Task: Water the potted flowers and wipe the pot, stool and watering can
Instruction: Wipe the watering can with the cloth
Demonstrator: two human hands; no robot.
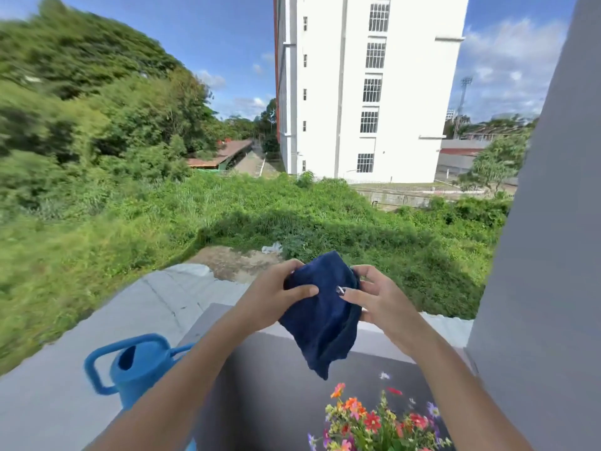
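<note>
Head view: both hands (328,296) hold the navy cloth (322,315) hanging lengthwise downward.

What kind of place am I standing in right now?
Probably an upper-floor balcony or open ledge outdoors: a grey parapet wall runs in front, overgrown ground lies well below, and a tall white building stands opposite under open sky.

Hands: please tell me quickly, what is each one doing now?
Left hand: closed on the blue cloth, thumb on its front.
Right hand: holding the same cloth by its other edge.
</note>
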